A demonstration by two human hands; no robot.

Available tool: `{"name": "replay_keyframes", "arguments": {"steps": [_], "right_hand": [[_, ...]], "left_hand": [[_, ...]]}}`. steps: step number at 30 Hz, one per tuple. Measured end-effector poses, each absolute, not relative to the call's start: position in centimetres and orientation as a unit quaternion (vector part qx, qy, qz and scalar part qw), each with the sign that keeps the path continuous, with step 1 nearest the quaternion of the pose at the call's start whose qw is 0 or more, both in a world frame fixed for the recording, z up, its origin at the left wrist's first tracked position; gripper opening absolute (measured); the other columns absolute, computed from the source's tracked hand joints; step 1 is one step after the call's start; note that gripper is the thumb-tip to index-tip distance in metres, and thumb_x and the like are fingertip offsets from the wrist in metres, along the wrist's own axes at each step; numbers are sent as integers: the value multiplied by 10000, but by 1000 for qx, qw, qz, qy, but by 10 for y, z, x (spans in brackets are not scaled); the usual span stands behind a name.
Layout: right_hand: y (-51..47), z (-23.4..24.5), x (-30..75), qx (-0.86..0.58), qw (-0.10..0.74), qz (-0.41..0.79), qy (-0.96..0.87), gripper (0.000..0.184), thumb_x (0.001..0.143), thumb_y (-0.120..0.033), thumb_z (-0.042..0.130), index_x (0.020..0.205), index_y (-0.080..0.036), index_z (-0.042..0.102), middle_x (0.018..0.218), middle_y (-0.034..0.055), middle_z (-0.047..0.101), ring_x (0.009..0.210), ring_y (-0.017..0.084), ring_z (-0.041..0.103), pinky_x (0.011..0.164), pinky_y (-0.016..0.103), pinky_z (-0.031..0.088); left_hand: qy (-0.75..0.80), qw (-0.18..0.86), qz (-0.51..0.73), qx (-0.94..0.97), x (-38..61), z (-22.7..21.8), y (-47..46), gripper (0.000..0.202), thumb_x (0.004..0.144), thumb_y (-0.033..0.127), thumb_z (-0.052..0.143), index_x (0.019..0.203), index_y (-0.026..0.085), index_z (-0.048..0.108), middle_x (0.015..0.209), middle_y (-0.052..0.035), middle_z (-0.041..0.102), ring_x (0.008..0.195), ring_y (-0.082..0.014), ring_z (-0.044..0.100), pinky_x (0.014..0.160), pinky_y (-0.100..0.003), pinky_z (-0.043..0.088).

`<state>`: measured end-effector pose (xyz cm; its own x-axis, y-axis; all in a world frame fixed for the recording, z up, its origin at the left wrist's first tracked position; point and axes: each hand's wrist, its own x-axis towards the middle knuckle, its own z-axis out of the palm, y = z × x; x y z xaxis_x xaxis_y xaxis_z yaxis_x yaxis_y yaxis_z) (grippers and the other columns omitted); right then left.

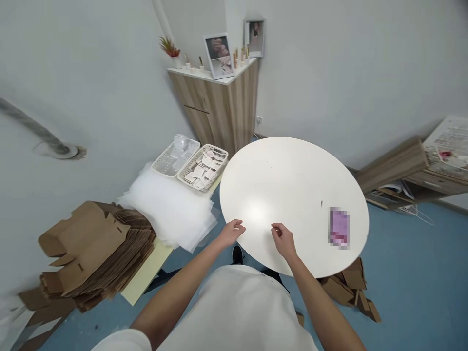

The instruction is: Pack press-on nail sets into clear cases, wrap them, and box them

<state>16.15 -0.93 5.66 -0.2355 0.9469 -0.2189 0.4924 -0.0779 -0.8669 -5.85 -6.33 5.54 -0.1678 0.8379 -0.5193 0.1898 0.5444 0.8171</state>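
Note:
Both my hands are over the near part of a round white table (292, 170). My left hand (232, 232) is at the table's left front edge, its fingers loosely bent and apart, with nothing between them. My right hand (284, 240) hovers over the tabletop to the right, fingers half curled and apart, also holding nothing I can see. Farther right on the table lies a blurred-out purple item (339, 227); its kind cannot be made out. A small dark mark (321, 203) is on the surface near it.
To my left, flattened brown cardboard boxes (98, 243) are stacked beside white packing sheets (168, 204). Behind them are a basket of small cards (203, 168) and a basket of clear plastic pieces (175, 155). A wooden cabinet (219, 107) fills the corner; cardboard (347, 285) lies under the table.

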Motion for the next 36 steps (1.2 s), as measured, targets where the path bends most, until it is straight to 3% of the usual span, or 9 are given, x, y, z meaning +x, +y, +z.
{"name": "replay_keyframes", "arguments": {"steps": [12,17,25,29,33,36], "right_hand": [[42,53,61,-404,117,521,-743,258,734,-363,449,903,-229,589,823,23,623,627,148,548,633,318,449],[70,49,19,-387,79,530,-750,278,724,-360,453,928,-218,577,872,22,620,695,140,558,662,300,452],[112,55,-92,-378,88,525,-758,249,708,-309,472,906,-205,580,839,18,626,714,137,566,673,284,447],[130,47,-156,-390,61,464,-793,239,711,-242,486,926,-187,576,840,31,620,711,137,564,686,278,443],[149,29,-208,-385,51,381,-839,257,715,-170,492,958,-157,576,962,82,606,846,174,558,785,308,423],[161,12,-237,-385,34,338,-858,293,713,-121,479,993,-137,564,1026,103,581,922,194,541,850,325,394]], "left_hand": [[770,479,296,299,-130,65,-75,563,646,466,595,1117,169,513,1122,-115,564,949,-219,555,736,-270,438],[790,428,334,285,-141,56,-72,496,691,419,566,1107,152,516,1101,-114,569,934,-206,561,778,-300,444],[786,335,419,308,-226,49,-24,347,730,314,547,1051,182,536,1078,-80,576,851,-158,588,741,-293,475],[806,324,411,276,-284,36,14,393,685,285,597,1047,140,546,1131,-129,551,965,-208,564,775,-309,465],[791,379,418,237,-323,16,53,449,717,249,543,1142,117,489,1192,-152,523,1072,-224,515,878,-328,402],[807,381,390,226,-337,-2,75,531,698,223,534,1199,79,437,1303,-183,408,1226,-261,352,991,-364,278]]}}
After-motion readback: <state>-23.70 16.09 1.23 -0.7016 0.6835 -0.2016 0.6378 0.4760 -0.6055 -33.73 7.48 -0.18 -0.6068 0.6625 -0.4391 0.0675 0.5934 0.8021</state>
